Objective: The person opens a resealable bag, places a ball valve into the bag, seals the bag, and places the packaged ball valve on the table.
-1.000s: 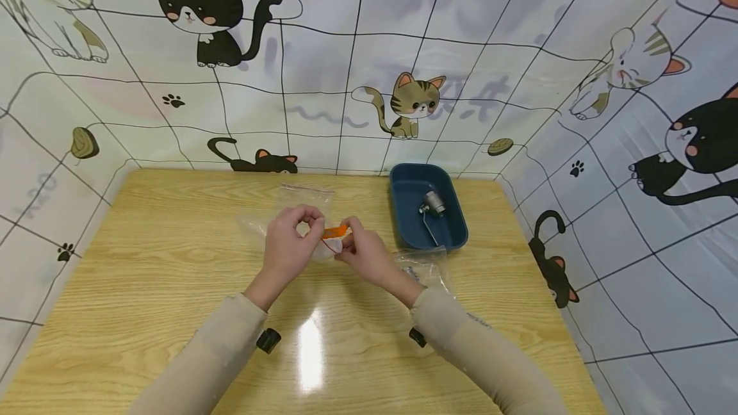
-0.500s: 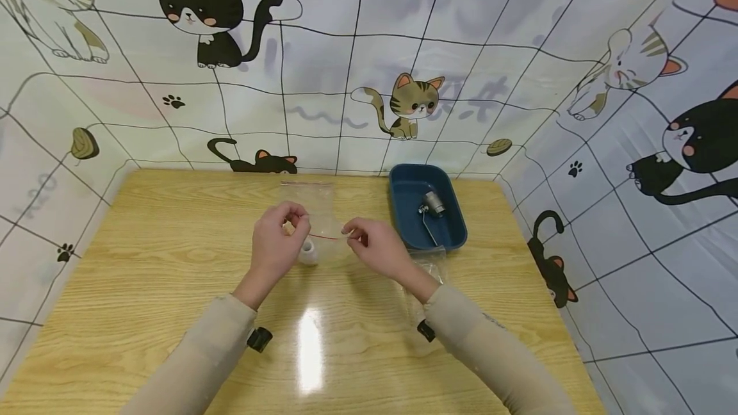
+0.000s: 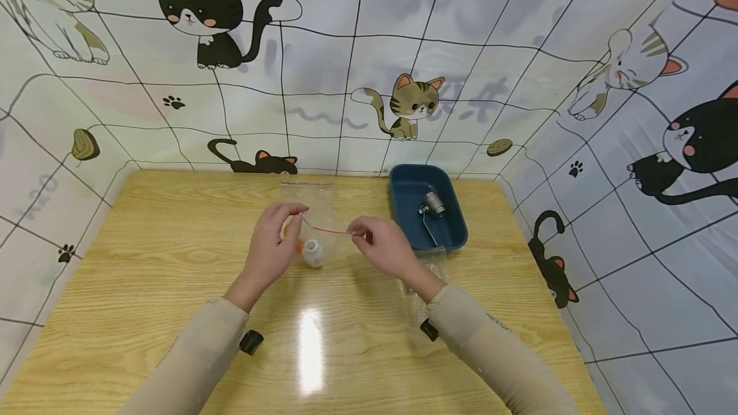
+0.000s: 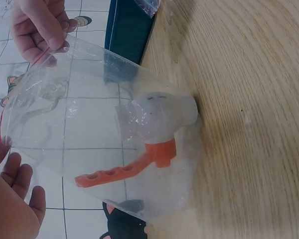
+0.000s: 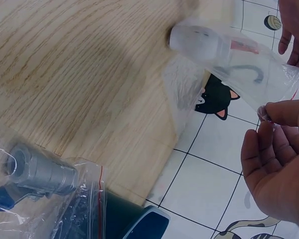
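Note:
A clear zip bag with a red seal line (image 3: 328, 230) is stretched between the two hands. Inside it lies a white plastic valve (image 3: 312, 253) (image 4: 159, 117) with an orange handle (image 4: 122, 170), its base down at the table. My left hand (image 3: 271, 245) pinches the bag's left top corner between thumb and fingertips. The opposite top corner is pinched by my right hand (image 3: 383, 247) (image 5: 281, 164). In the left wrist view the bag hangs upright around the valve.
A blue tray (image 3: 458, 229) at the back right holds a metal valve (image 3: 434, 203) with a lever. Before it lies another clear bag (image 3: 432, 264) with a metal part (image 5: 42, 172) inside, seen in the right wrist view. An empty-looking zip bag (image 3: 305, 194) lies flat behind the hands.
From pinching close together around the orange handle, the hands have spread apart, stretching the bag's top edge. The valve now sits lower, near the table, in the bag.

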Available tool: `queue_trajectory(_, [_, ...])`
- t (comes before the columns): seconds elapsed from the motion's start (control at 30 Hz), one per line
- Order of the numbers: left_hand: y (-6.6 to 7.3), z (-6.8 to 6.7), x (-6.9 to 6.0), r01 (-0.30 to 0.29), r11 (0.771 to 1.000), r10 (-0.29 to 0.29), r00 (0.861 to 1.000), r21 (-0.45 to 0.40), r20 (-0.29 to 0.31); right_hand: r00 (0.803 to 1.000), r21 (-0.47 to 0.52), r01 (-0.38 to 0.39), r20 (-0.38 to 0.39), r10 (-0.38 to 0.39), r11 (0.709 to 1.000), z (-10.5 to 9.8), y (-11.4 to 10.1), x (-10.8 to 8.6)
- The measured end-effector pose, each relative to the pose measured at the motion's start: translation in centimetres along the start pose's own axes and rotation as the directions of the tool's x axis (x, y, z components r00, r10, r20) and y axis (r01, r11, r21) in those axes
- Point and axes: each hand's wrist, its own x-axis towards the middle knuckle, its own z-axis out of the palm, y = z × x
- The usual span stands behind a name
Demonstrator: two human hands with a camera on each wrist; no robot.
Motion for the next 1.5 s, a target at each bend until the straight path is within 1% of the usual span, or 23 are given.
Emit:
queue_trajectory(0.13, [-0.3, -0.2, -0.1, -0.004, 1.0, 0.004, 1.0, -0.013, 0.009, 1.0, 0.009, -0.001, -0.01, 0.002, 1.0, -0.1, 0.1, 0.1])
queue_trajectory(0.27, [-0.2, -0.3, -0.3, -0.003, 1.0, 0.003, 1.0, 0.0, -0.01, 0.999, 0.035, 0.002, -0.033, -0.001, 0.999, -0.4, 0.1, 0.2])
queue_trajectory(0.33, [-0.2, -0.3, -0.4, -0.012, 1.0, 0.012, 1.0, 0.012, -0.023, 0.999, 0.036, 0.005, -0.054, -0.003, 0.999, -0.7, 0.3, 0.2])
queue_trajectory(0.4, [-0.1, -0.3, -0.4, -0.023, 1.0, 0.024, 0.999, 0.018, -0.024, 0.997, 0.036, 0.006, -0.077, -0.003, 0.999, -0.9, 0.4, 0.3])
queue_trajectory(0.53, [0.0, -0.1, -0.5, -0.047, 0.998, 0.047, 0.999, 0.035, 0.001, 0.994, 0.015, 0.005, -0.114, -0.003, 1.0, -1.5, 0.7, 0.4])
queue_trajectory(0.6, [0.2, 0.2, -0.5, -0.062, 0.997, 0.061, 0.998, 0.038, 0.009, 0.994, 0.004, -0.006, -0.11, 0.007, 1.0, -1.7, 0.8, 0.4])
queue_trajectory(0.67, [0.4, 0.5, -0.6, -0.081, 0.996, 0.08, 0.997, 0.04, 0.006, 0.995, -0.028, -0.018, -0.099, 0.015, 0.999, -1.8, 0.9, 0.5])
queue_trajectory(0.73, [0.7, 0.8, -0.6, -0.102, 0.994, 0.102, 0.995, 0.036, -0.002, 0.995, -0.067, 0.007, -0.096, -0.013, 0.998, -1.8, 0.8, 0.6])
queue_trajectory(0.8, [1.1, 1.1, -0.6, -0.133, 0.99, 0.134, 0.991, 0.04, -0.013, 0.992, -0.105, 0.063, -0.105, -0.074, 0.992, -1.8, 0.4, 0.8])
queue_trajectory(0.87, [1.3, 1.5, -0.5, -0.168, 0.984, 0.169, 0.985, 0.053, -0.021, 0.981, -0.141, 0.135, -0.117, -0.152, 0.981, -1.6, -0.4, 1.0])
queue_trajectory(0.97, [1.7, 2.0, -0.4, -0.211, 0.973, 0.215, 0.976, 0.088, -0.028, 0.954, -0.194, 0.242, -0.131, -0.269, 0.951, -1.2, -1.8, 1.4])
queue_trajectory(1.03, [1.9, 2.2, -0.5, -0.217, 0.97, 0.222, 0.974, 0.111, -0.036, 0.933, -0.241, 0.293, -0.137, -0.332, 0.925, -0.8, -2.7, 1.7])
queue_trajectory(1.1, [2.1, 2.2, -0.5, -0.206, 0.97, 0.213, 0.976, 0.129, -0.046, 0.913, -0.279, 0.331, -0.147, -0.381, 0.901, -0.5, -3.3, 1.9])
queue_trajectory(1.17, [2.2, 2.1, -0.6, -0.192, 0.971, 0.203, 0.977, 0.141, -0.062, 0.9, -0.295, 0.35, -0.158, -0.407, 0.889, -0.3, -3.7, 2.0])
queue_trajectory(1.23, [2.3, 2.1, -0.6, -0.183, 0.971, 0.197, 0.977, 0.15, -0.078, 0.897, -0.29, 0.352, -0.166, -0.409, 0.89, -0.2, -3.9, 2.0])
queue_trajectory(1.33, [2.1, 2.0, -0.7, -0.189, 0.968, 0.205, 0.975, 0.164, -0.088, 0.903, -0.278, 0.341, -0.169, -0.395, 0.898, -0.1, -3.9, 2.0])
queue_trajectory(1.5, [2.0, 2.0, -0.7, -0.2, 0.965, 0.216, 0.973, 0.169, -0.081, 0.913, -0.263, 0.325, -0.161, -0.373, 0.908, 0.1, -3.6, 2.0])
